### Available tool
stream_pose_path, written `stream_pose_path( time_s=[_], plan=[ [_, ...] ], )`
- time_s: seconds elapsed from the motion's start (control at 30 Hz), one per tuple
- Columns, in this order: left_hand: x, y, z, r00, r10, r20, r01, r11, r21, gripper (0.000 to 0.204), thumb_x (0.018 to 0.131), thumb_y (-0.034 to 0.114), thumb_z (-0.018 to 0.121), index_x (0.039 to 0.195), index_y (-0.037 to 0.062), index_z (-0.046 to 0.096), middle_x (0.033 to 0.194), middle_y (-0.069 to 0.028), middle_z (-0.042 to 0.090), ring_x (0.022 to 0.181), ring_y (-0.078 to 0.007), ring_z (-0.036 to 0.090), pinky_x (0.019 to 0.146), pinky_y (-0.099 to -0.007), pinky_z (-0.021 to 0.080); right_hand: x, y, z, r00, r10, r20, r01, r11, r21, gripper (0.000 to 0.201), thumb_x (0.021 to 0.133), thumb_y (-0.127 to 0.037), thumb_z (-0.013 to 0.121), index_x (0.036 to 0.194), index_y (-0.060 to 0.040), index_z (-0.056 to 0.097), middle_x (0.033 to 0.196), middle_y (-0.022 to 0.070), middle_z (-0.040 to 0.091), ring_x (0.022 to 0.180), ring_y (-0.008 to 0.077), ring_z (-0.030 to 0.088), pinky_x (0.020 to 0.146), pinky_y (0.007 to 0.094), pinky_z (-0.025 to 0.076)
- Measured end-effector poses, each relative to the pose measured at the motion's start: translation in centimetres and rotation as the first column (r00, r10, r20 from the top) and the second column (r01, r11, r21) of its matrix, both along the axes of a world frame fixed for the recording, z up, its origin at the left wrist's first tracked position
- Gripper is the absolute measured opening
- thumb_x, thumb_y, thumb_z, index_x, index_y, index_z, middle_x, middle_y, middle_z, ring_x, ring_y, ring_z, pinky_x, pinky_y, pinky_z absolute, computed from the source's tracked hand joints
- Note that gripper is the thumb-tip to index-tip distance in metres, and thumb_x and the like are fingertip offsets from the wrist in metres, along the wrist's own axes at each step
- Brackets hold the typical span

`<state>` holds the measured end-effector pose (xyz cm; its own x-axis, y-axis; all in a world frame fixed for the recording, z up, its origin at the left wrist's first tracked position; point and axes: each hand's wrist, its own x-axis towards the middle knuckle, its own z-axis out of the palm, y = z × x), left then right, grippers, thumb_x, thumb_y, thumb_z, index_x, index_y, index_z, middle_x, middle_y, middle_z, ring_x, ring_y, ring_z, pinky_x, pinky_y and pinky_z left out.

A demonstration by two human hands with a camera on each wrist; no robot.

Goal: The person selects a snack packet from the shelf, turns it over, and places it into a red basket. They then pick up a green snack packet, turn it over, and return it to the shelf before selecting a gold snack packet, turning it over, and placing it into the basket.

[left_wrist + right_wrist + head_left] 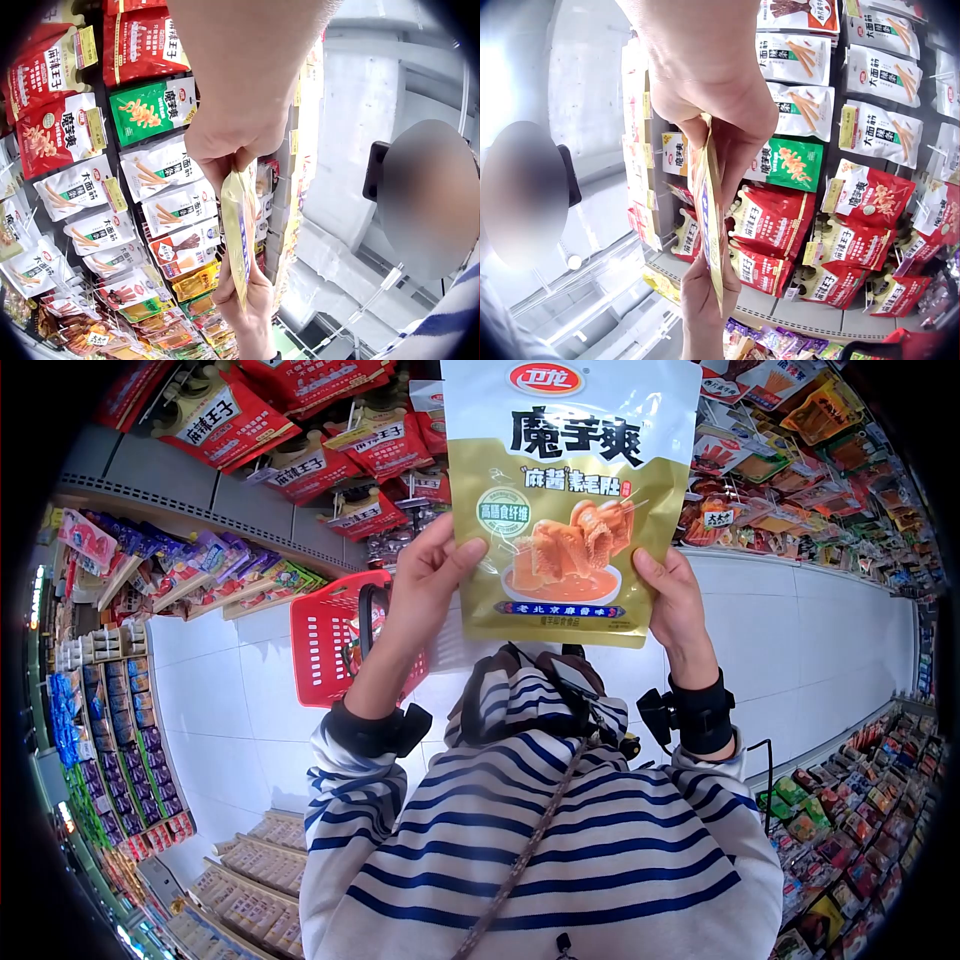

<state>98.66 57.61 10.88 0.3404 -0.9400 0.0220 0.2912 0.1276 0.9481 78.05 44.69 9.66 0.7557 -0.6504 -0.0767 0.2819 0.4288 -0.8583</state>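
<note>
Both hands hold up a large snack bag (580,480), white at the top and gold below, its printed front turned toward the head camera. The left hand (425,575) pinches its left edge, thumb on the front and fingers behind. On the opposite edge the right hand (676,595) grips in the same way. Seen edge-on in the left wrist view, the thin bag (238,225) spans between the left hand (232,142) above and the right hand (247,296) below. In the right wrist view, the right hand (712,105) pinches the near end of the bag (707,202).
A red shopping basket (325,645) with a dark handle stands on the white floor (240,690) to the left. Racks of hanging red snack bags (225,420) and other packets (725,450) line the front. More shelves (125,730) stand at the left, and a packed display (850,820) at the right.
</note>
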Motion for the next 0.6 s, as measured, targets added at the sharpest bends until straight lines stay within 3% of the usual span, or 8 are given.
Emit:
stream_pose_path(
  time_s=[0.17, 0.27, 0.3, 0.37, 0.4, 0.43, 0.57, 0.6],
  plan=[
    [-0.5, 0.2, -0.4, 0.998, -0.033, -0.051, 0.036, 0.997, 0.066, 0.033, 0.083, 0.011, 0.051, 0.113, 0.0017, 0.044, 0.091, -0.0011, 0.058, 0.076, -0.0030, 0.052, 0.066, -0.0175, 0.041, 0.4, -0.3, 0.2, 0.998, -0.059, -0.008, 0.059, 0.997, 0.040, 0.025, 0.083, -0.014, 0.049, 0.104, 0.0012, 0.049, 0.094, 0.0071, 0.058, 0.081, 0.0108, 0.056, 0.073, 0.0237, 0.045],
    [-0.9, 0.0, -0.9, 0.998, -0.052, 0.026, 0.050, 0.995, 0.087, 0.029, 0.081, 0.009, 0.053, 0.109, 0.0008, 0.046, 0.092, -0.0019, 0.057, 0.077, -0.0044, 0.052, 0.068, -0.0185, 0.041, 0.8, -1.6, -0.5, 0.988, -0.093, -0.119, 0.095, 0.995, 0.012, 0.030, 0.083, -0.012, 0.050, 0.109, 0.0011, 0.044, 0.104, 0.0099, 0.053, 0.090, 0.0128, 0.053, 0.076, 0.0242, 0.043],
    [-1.1, -0.1, -0.8, 0.998, -0.057, 0.042, 0.053, 0.995, 0.089, 0.028, 0.081, 0.008, 0.052, 0.107, -0.0002, 0.047, 0.093, -0.0027, 0.056, 0.078, -0.0054, 0.053, 0.069, -0.0189, 0.042, 1.3, -1.7, -0.8, 0.960, -0.247, -0.132, 0.216, 0.953, -0.210, 0.033, 0.082, -0.011, 0.050, 0.112, 0.0006, 0.041, 0.108, 0.0105, 0.049, 0.094, 0.0140, 0.050, 0.077, 0.0249, 0.043],
    [-1.9, -0.8, 0.0, 0.992, 0.029, 0.126, -0.035, 0.998, 0.047, 0.026, 0.082, 0.007, 0.051, 0.107, -0.0011, 0.047, 0.090, -0.0022, 0.057, 0.075, -0.0046, 0.051, 0.067, -0.0180, 0.041, 2.5, -1.7, -1.2, 0.848, -0.528, -0.050, 0.393, 0.688, -0.610, 0.040, 0.080, -0.010, 0.052, 0.116, -0.0005, 0.036, 0.116, 0.0116, 0.042, 0.102, 0.0164, 0.045, 0.080, 0.0265, 0.041],
    [-2.6, -1.2, 0.5, 0.978, 0.086, 0.192, -0.093, 0.995, 0.032, 0.026, 0.082, 0.007, 0.050, 0.107, -0.0015, 0.047, 0.090, -0.0019, 0.056, 0.074, -0.0044, 0.051, 0.066, -0.0179, 0.041, 2.4, -1.5, -0.7, 0.860, -0.505, -0.077, 0.330, 0.664, -0.671, 0.050, 0.078, -0.007, 0.054, 0.121, -0.0027, 0.029, 0.125, 0.0114, 0.032, 0.110, 0.0195, 0.038, 0.084, 0.0303, 0.039],
    [-2.8, -1.5, 0.8, 0.956, 0.143, 0.257, -0.151, 0.988, 0.013, 0.026, 0.083, 0.007, 0.050, 0.107, -0.0019, 0.047, 0.089, -0.0016, 0.056, 0.073, -0.0041, 0.050, 0.065, -0.0179, 0.041, 2.9, -0.6, 0.3, 0.894, -0.444, -0.059, 0.307, 0.703, -0.642, 0.053, 0.077, -0.009, 0.056, 0.123, -0.0043, 0.028, 0.124, 0.0092, 0.034, 0.110, 0.0201, 0.038, 0.086, 0.0330, 0.038],
    [-5.2, -2.2, 1.2, 0.588, 0.149, 0.795, -0.199, 0.979, -0.037, 0.038, 0.077, 0.003, 0.053, 0.115, 0.0038, 0.045, 0.102, -0.0124, 0.057, 0.090, -0.0191, 0.058, 0.073, -0.0244, 0.045, 5.2, 2.2, 1.7, 0.962, -0.233, 0.145, 0.274, 0.823, -0.498, 0.051, 0.079, -0.014, 0.055, 0.122, -0.0011, 0.030, 0.121, 0.0113, 0.036, 0.109, 0.0195, 0.039, 0.085, 0.0297, 0.038],
    [-5.8, -2.7, 0.8, 0.419, 0.283, 0.863, -0.142, 0.959, -0.246, 0.047, 0.073, 0.004, 0.056, 0.118, 0.0072, 0.043, 0.112, -0.0157, 0.050, 0.101, -0.0260, 0.052, 0.076, -0.0286, 0.046, 5.3, 2.2, 1.6, 0.957, -0.213, 0.196, 0.283, 0.833, -0.476, 0.050, 0.080, -0.015, 0.055, 0.121, -0.0004, 0.030, 0.120, 0.0116, 0.038, 0.108, 0.0191, 0.040, 0.085, 0.0288, 0.038]
  ],
)
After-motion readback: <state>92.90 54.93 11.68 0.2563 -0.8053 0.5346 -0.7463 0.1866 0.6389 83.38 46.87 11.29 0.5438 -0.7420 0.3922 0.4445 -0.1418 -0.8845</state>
